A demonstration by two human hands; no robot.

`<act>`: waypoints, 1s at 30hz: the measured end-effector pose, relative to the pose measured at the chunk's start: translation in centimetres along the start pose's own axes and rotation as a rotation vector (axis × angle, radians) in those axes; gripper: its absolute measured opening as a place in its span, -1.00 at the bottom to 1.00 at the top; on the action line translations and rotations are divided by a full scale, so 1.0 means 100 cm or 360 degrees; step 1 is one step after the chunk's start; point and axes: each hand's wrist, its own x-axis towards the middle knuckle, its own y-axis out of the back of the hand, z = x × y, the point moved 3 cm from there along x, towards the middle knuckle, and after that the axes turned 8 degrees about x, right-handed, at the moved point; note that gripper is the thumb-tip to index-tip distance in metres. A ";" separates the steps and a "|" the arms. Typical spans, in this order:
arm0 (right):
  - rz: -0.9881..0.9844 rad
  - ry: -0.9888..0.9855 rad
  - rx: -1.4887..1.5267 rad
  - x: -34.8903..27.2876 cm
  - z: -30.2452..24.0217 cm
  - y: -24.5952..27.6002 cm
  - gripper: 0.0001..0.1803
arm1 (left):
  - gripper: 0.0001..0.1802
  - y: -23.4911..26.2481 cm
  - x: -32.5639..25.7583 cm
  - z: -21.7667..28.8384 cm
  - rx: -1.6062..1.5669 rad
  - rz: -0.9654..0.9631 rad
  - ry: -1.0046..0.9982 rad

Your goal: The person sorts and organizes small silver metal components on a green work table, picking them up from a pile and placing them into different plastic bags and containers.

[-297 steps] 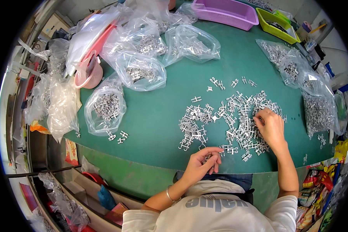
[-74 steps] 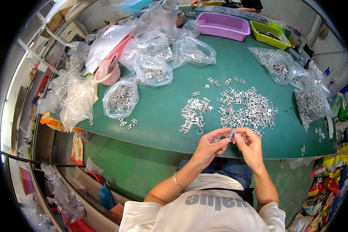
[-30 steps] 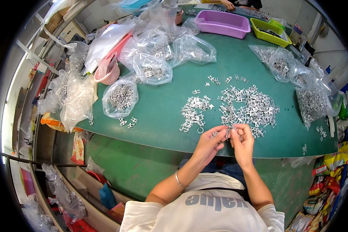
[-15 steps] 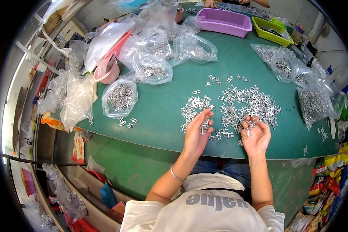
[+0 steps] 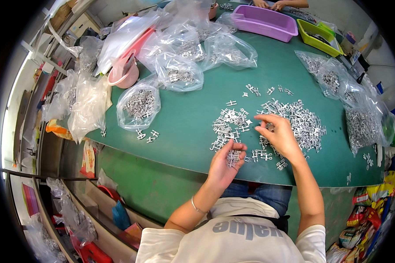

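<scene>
Small silver H-shaped metal pieces lie on the green table (image 5: 184, 118) in a smaller left pile (image 5: 229, 123) and a larger right pile (image 5: 305, 125). Near the table's front edge, my left hand (image 5: 224, 168) is palm up with its fingers curled round several metal pieces (image 5: 234, 158). My right hand (image 5: 280, 135) is palm down between the piles, its thumb and forefinger pointing at the left one. Some metal shows inside its curled fingers; the rest of its grip is hidden. A few loose pieces (image 5: 261, 154) lie beside my left hand.
Clear bags of metal pieces stand at the left (image 5: 140, 105) and right (image 5: 362, 127). A pink bucket (image 5: 123, 75) sits at the far left. A purple basin (image 5: 265, 25) and a yellow-green tray (image 5: 319, 39) stand at the back, where another person's hands (image 5: 270, 5) work.
My right hand has turned from palm up to palm down and moved forward and left toward the smaller pile. My left hand has drawn slightly back, still holding pieces. The view has shifted a little.
</scene>
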 end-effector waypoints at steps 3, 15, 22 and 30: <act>-0.0027 0.0145 -0.0314 0.022 -0.007 -0.019 -0.61 | -0.69 0.000 -0.007 0.001 0.0116 -0.0052 0.0064; -0.0257 0.0158 -0.0790 0.049 -0.018 -0.039 -0.67 | -0.73 0.014 -0.021 0.008 0.0430 -0.0500 0.0243; -0.0130 0.0288 -0.0446 0.064 0.001 -0.045 -0.78 | -0.72 0.010 -0.020 0.007 0.0412 -0.0499 0.0237; -0.0380 -0.0881 0.1393 0.038 0.013 -0.017 -0.66 | -0.72 0.014 -0.018 0.006 0.0427 -0.0513 0.0237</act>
